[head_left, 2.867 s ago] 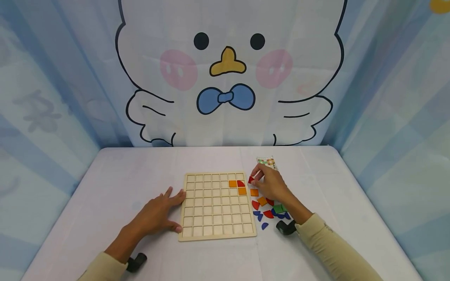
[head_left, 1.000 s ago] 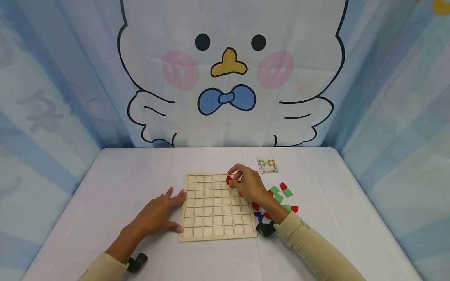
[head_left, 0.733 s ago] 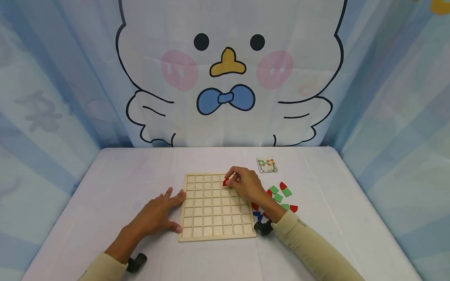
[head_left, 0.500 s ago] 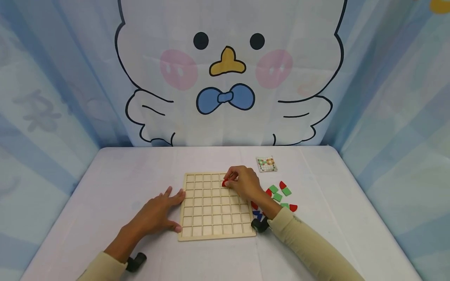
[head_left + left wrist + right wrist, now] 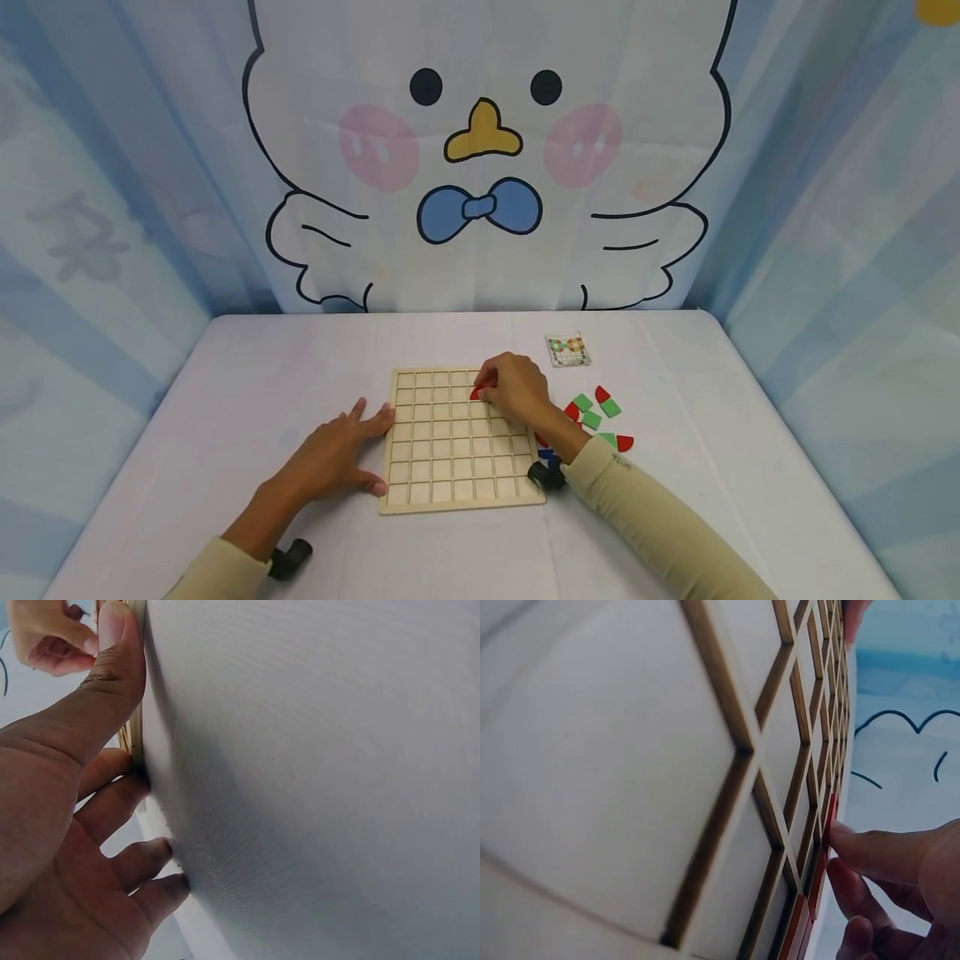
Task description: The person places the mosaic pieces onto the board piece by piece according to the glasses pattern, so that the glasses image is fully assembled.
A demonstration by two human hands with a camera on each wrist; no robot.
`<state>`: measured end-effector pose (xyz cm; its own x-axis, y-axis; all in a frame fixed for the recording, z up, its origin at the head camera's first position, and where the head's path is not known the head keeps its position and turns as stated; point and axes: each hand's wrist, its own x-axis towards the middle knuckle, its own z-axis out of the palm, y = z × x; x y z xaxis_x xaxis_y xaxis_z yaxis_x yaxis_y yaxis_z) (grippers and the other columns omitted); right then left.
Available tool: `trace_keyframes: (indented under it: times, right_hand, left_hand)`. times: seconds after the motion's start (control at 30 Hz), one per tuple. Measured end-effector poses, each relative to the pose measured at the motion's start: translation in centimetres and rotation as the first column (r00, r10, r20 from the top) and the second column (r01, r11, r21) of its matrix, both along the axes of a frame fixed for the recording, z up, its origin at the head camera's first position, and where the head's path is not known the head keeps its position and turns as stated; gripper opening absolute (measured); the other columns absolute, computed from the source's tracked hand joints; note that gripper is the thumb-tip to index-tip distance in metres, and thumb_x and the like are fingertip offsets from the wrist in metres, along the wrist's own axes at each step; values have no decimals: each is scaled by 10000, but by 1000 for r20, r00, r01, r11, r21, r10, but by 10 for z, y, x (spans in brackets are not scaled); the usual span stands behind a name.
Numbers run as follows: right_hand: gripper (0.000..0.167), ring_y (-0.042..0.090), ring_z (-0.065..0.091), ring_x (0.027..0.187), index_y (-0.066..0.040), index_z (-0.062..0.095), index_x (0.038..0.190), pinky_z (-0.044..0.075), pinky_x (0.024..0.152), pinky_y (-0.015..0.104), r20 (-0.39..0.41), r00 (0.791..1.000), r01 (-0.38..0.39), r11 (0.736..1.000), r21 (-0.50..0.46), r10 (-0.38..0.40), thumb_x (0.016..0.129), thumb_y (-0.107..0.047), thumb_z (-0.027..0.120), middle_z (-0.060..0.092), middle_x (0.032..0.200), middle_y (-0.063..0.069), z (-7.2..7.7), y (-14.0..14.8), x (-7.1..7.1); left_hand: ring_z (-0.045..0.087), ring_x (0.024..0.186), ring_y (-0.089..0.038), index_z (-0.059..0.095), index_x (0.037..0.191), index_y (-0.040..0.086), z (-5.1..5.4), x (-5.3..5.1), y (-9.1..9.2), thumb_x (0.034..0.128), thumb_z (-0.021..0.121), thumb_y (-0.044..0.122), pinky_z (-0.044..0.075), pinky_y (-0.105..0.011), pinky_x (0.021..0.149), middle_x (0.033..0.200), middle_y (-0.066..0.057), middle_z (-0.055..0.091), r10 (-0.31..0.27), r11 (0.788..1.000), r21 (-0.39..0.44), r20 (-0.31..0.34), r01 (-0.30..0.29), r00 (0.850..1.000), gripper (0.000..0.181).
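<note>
The wooden grid board (image 5: 442, 450) lies flat on the table. My left hand (image 5: 333, 457) rests at its left edge, fingers spread; in the left wrist view, the thumb and fingertips of my left hand (image 5: 90, 765) touch the board's side (image 5: 137, 724). Over the board's upper right, my right hand (image 5: 517, 387) pinches a red piece (image 5: 476, 392) between thumb and fingers. The right wrist view shows the red piece (image 5: 830, 817) standing above the cells, at the fingertips of my right hand (image 5: 900, 885). My right hand hides the board's upper right cells in the head view.
Right of the board lie several loose pieces, among them a green square (image 5: 592, 420), a red piece (image 5: 625, 443) and a blue piece (image 5: 545, 454), partly behind my right forearm. A small pattern card (image 5: 568, 350) lies behind them. A patterned curtain (image 5: 480, 275) hangs behind the table.
My right hand has moved left from the loose pieces to over the board with a red piece, lately shifting slightly further left. My left hand has stayed at the board's left edge.
</note>
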<state>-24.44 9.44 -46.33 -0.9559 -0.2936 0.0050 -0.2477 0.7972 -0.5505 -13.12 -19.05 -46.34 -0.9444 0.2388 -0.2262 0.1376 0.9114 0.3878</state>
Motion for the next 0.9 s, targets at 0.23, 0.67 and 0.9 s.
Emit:
trace_keyframes:
  times: [0.23,0.67,0.9]
  right_hand:
    - [108,119,676,815,-240,809,944,532,685,318,-11,1000,10,999,-44,-10,883,-190,884,755,868,-83,1,13,5]
    - [187,232,619,936,-246,790,1110,524,711,308,71,984,164,986,24,-165,931,-223,839,736,997,2,14,74,11]
    - [190,219,620,869,-218,801,1091,528,710,312,119,979,162,985,54,-168,912,-240,861,740,975,15,11,94,17]
  left_hand:
    - [370,1468,-664,412,1639,175,-1,0,0,674,986,395,362,-739,1174,1696,-290,314,8,1000,6,8,-8,1000,1145]
    - [367,1478,-652,404,1646,180,0,-2,-1,671,979,425,358,-737,1178,1699,-299,303,-8,1000,2,12,8,1000,1158]
    - [361,1486,-646,403,1645,184,1,-1,0,676,977,426,350,-740,1182,1702,-284,307,-5,1000,9,18,5,1000,1152]
